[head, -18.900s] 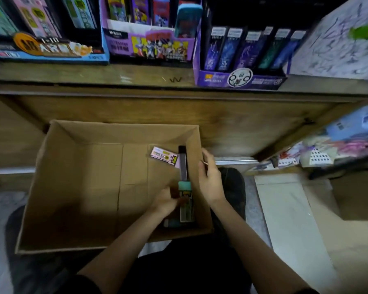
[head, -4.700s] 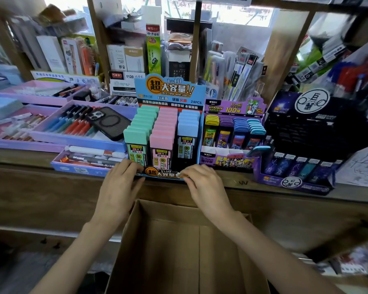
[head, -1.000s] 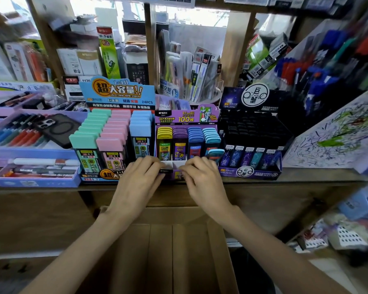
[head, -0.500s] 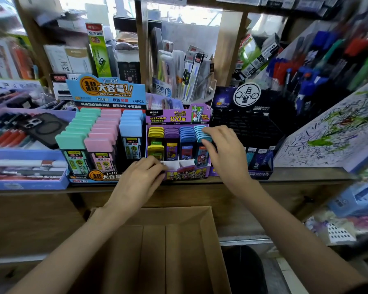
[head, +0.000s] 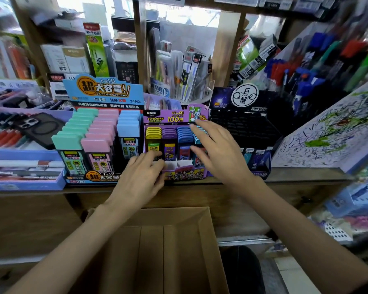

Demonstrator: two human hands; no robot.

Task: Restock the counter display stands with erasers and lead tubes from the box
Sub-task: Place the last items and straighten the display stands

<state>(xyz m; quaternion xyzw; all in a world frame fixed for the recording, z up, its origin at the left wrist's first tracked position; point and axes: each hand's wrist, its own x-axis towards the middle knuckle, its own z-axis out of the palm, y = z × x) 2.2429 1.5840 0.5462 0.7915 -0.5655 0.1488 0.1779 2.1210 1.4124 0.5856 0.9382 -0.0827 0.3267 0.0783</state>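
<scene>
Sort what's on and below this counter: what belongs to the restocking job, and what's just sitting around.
Job:
purple lead-tube stand
blue stand of green, pink and blue cases
cardboard box
left hand
right hand

Lying about:
phone
pen trays
black display
scribble pad

- The middle display stand (head: 174, 120) sits on the desk (head: 306, 177), between 2 other stands: 1 (head: 103, 96) on its left, 1 (head: 242, 124) on its right.
- The box (head: 170, 247) stands before the desk, below both hands.
</scene>
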